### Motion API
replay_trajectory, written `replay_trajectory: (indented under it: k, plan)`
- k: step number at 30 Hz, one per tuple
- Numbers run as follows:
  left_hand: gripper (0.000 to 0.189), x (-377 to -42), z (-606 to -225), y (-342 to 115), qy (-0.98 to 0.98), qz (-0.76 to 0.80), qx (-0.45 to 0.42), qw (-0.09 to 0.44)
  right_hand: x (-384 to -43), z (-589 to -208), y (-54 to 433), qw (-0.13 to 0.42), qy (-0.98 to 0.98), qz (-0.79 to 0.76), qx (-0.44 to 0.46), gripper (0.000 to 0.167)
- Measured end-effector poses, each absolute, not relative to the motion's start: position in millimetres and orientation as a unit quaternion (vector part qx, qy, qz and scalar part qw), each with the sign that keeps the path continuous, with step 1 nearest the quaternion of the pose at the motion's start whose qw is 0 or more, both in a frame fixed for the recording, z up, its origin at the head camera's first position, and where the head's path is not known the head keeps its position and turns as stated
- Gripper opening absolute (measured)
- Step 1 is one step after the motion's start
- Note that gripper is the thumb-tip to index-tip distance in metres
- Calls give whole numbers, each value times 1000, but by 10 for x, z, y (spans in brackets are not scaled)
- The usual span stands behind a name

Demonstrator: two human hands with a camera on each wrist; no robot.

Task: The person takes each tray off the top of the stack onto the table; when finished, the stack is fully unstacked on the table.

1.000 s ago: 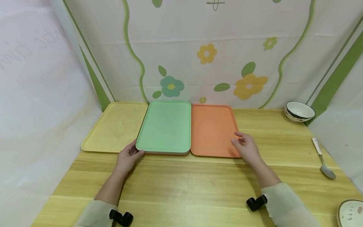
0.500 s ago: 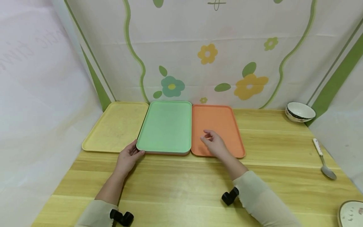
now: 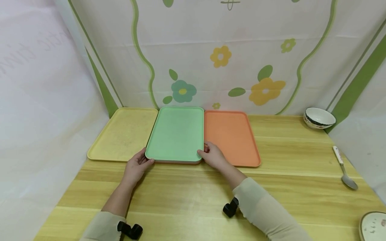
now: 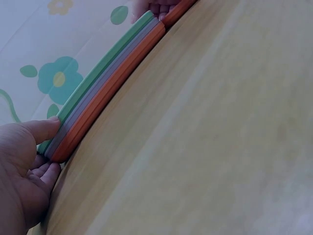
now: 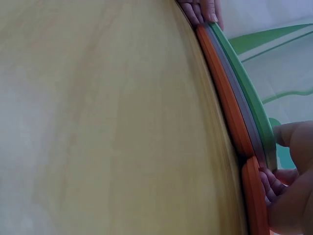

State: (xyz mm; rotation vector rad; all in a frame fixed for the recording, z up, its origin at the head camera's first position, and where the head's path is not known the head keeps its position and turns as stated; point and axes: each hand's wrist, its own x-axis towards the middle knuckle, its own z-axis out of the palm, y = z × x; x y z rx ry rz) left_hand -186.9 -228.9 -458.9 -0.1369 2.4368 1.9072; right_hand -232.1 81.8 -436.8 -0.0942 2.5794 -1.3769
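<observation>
A light green tray (image 3: 178, 134) tops a stack at the back middle of the table. Under it, the left wrist view shows a greyish-purple tray (image 4: 102, 81) and an orange tray (image 4: 115, 83) at the bottom. My left hand (image 3: 135, 168) grips the stack's front left corner, thumb on the upper edge, fingertips low at the side. At the front right corner, my right hand (image 3: 213, 155) pinches the stack's edge, its thumb on the green rim. Its curled fingers sit beside the greyish-purple layer, above the separate orange tray (image 3: 232, 134) on the right.
Left of the stack lies a yellow tray (image 3: 126, 134). A patterned bowl (image 3: 319, 118) stands at the back right, with a spoon (image 3: 345, 170) nearer the front. A pale patterned dish (image 3: 374, 226) shows at the lower right edge. Printed cloth (image 3: 235, 33) hangs behind the trays.
My right hand has moved left from the right edge of the separate orange tray, across it, to the stack's front right corner. The left hand and the trays have stayed in place.
</observation>
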Motion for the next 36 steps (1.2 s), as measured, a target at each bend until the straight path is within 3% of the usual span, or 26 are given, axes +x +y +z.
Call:
replay_trajectory:
  k: [36]
  plan:
    - [72,-1869,-4574,-2286,777,628,-45,15,-2250,-4227,821,96,727,-680,12,64]
